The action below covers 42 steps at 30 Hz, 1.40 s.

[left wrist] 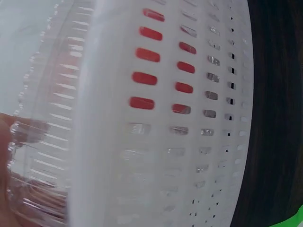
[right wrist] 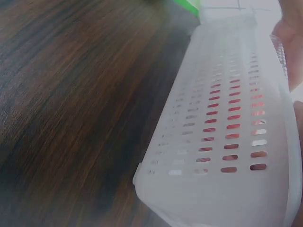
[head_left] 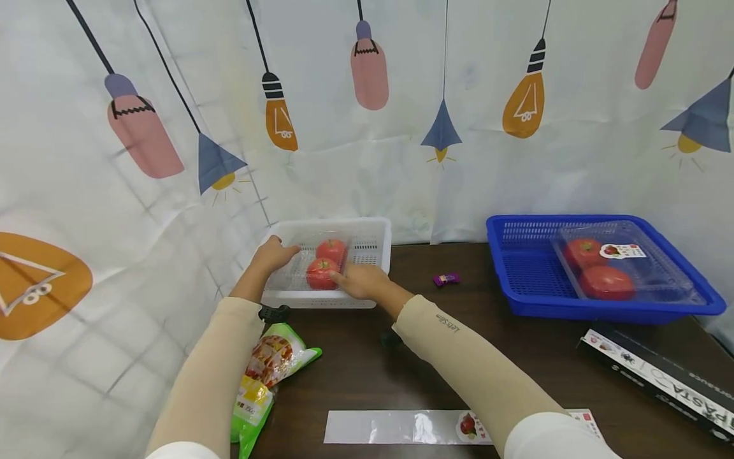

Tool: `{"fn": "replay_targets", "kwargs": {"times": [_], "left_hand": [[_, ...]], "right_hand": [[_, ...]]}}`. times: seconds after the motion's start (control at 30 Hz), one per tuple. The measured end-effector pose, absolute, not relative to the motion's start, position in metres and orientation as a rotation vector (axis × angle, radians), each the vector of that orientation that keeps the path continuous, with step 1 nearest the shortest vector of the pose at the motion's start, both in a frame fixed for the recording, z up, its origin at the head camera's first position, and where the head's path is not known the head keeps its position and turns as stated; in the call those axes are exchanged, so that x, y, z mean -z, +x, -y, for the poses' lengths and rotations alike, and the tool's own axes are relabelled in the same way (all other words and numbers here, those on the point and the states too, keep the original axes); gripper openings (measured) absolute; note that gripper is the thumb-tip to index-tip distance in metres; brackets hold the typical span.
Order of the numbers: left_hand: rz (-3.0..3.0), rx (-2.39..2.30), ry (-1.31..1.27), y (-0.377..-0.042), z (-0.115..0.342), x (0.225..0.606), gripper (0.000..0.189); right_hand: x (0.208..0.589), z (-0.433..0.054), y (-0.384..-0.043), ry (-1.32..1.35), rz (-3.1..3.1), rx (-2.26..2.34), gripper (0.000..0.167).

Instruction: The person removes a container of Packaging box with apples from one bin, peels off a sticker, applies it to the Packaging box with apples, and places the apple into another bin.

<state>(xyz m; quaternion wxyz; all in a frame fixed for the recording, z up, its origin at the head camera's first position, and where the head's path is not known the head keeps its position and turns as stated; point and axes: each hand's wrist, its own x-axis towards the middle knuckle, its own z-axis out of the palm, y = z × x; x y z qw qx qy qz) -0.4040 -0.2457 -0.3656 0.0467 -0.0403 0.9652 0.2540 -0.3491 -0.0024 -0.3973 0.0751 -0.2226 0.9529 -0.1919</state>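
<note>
A clear plastic box [head_left: 294, 270] with two round red fruits [head_left: 323, 273] in it sits inside the white basket [head_left: 321, 299]. My left hand [head_left: 274, 255] holds the box's left side; in the left wrist view its fingers [left wrist: 5, 175] show at the ridged clear edge. On the right side, my right hand [head_left: 362, 281] grips the box, its thumb beside the nearer fruit. The right wrist view shows part of that hand [right wrist: 291, 42] beyond the basket wall [right wrist: 222, 123], which hides most of the grip. Red shows through the wall's slots in both wrist views.
A blue basket [head_left: 504, 280] at the right holds another clear box [head_left: 659, 280] with red fruits. Nearby lie a purple packet [head_left: 446, 279], a black pasta box [head_left: 665, 382], a green food bag [head_left: 269, 363] and a labelled clear strip [head_left: 401, 426]. A printed curtain [head_left: 401, 172] hangs behind.
</note>
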Motion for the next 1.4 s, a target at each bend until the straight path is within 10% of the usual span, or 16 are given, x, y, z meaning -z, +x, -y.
{"fn": "replay_targets", "kwargs": {"times": [1.03,1.4], "left_hand": [[-2.861,-1.604,-0.230,-0.397,0.235,0.349,0.065],[-2.575,-1.798,-0.214,-0.386,0.244,0.329,0.070]], "right_hand": [[0.369,-0.002,-0.346,-0.429,-2.487,1.382,0.043],[0.365,-0.021,-0.345,-0.369,-2.341,1.698,0.082]]}}
